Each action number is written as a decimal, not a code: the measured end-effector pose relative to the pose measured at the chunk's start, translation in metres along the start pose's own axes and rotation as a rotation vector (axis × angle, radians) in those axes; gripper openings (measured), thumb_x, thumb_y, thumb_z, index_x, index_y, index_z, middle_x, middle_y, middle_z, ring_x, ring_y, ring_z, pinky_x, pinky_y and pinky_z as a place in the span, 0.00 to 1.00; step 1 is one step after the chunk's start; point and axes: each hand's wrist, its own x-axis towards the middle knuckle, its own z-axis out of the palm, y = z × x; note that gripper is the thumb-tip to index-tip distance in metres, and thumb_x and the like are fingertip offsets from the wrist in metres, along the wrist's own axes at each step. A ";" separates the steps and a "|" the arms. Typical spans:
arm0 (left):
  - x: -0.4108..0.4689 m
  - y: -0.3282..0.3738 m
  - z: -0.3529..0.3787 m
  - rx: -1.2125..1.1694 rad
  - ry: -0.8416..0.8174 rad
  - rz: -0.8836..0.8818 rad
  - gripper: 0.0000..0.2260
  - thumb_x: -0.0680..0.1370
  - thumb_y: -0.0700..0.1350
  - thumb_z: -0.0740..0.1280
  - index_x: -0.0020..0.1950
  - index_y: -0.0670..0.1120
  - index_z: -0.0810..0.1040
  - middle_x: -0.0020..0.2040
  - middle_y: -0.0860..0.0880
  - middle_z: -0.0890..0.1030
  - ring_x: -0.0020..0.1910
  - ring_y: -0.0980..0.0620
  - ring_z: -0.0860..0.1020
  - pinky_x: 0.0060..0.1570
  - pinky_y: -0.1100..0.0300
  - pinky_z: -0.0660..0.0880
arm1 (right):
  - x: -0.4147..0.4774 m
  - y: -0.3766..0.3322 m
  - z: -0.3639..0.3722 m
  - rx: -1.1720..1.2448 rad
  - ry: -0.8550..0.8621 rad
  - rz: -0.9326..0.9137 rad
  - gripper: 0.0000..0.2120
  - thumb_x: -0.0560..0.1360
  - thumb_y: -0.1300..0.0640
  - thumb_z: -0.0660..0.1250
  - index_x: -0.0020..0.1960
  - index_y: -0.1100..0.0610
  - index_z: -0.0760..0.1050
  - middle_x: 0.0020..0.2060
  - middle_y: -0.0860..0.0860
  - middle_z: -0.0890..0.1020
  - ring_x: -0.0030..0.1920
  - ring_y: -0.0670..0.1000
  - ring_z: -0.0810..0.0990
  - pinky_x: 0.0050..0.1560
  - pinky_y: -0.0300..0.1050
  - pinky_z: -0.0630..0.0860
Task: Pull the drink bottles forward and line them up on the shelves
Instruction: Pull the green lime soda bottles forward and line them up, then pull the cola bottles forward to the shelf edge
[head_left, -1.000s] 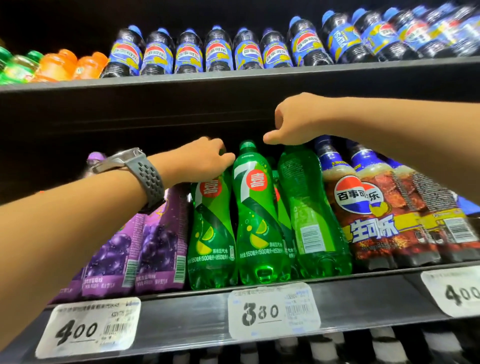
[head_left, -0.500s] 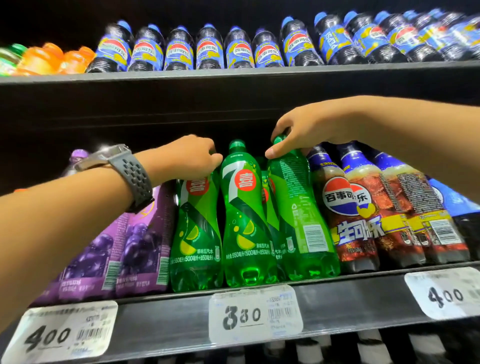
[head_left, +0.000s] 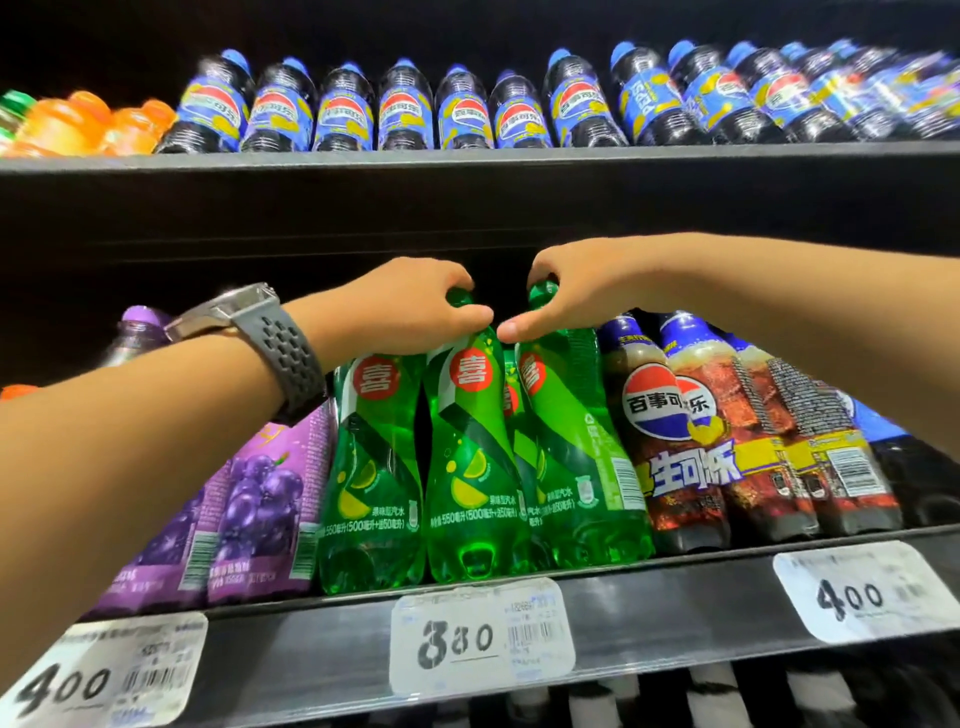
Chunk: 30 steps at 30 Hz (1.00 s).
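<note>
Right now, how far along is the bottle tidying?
Done: top-shelf colas line the edge. In hand: left grip holds the middle green bottle by its cap, right grip the right green bottle. Left: the back green bottle sits behind, between them.

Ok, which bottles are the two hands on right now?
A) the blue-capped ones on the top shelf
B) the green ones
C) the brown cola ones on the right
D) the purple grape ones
B: the left hand grips the neck of the middle green bottle, and the right hand grips the top of the green bottle beside it, above the 380 price tag.
</note>
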 end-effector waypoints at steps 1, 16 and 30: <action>0.000 -0.001 0.000 -0.013 0.006 -0.001 0.27 0.76 0.63 0.61 0.71 0.51 0.69 0.66 0.48 0.75 0.63 0.48 0.73 0.54 0.59 0.67 | -0.002 0.000 0.000 0.022 -0.005 0.002 0.41 0.63 0.28 0.68 0.69 0.50 0.67 0.60 0.49 0.75 0.54 0.51 0.78 0.49 0.43 0.77; -0.005 0.004 0.013 -0.036 0.087 -0.023 0.30 0.76 0.65 0.60 0.71 0.47 0.69 0.69 0.46 0.73 0.67 0.46 0.70 0.63 0.55 0.67 | -0.008 0.025 -0.001 0.701 -0.229 -0.030 0.28 0.70 0.56 0.72 0.68 0.53 0.68 0.55 0.51 0.82 0.53 0.48 0.83 0.49 0.41 0.80; -0.006 0.035 0.023 -0.040 0.329 0.116 0.18 0.76 0.47 0.61 0.66 0.46 0.73 0.62 0.44 0.75 0.62 0.43 0.71 0.63 0.46 0.68 | -0.040 0.044 0.003 0.580 0.262 0.058 0.11 0.77 0.57 0.67 0.55 0.61 0.79 0.48 0.59 0.83 0.43 0.50 0.82 0.43 0.39 0.80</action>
